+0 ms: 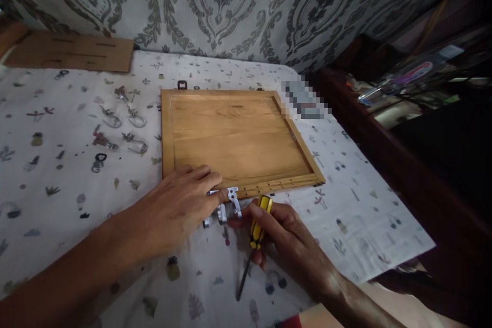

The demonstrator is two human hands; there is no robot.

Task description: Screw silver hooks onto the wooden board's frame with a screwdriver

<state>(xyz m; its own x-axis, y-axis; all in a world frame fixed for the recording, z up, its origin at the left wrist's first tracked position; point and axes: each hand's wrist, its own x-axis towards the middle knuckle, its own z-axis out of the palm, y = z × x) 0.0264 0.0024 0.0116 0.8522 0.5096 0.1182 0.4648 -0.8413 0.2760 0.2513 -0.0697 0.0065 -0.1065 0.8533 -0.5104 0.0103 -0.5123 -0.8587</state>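
A framed wooden board [230, 133] lies flat on a white patterned cloth. My left hand [188, 195] rests on its near left edge, with fingers bent over the frame and thumb against a silver metal hook [232, 195] there. More silver hooks [222, 213] hang along that edge beside the thumb. In my right hand [284, 230] is a screwdriver with a yellow and black handle [261, 218]; its shaft points down toward me, away from the board. The right fingertips reach close to the hooks, and I cannot tell whether they touch.
Several loose metal hooks [138, 144] lie left of the board. A flat cardboard piece [73, 51] sits at the back left. Past the board's right corner is a blurred-out item [305, 100]. A dark wooden ledge [369, 133] with clutter runs along the right, and a patterned curtain hangs behind.
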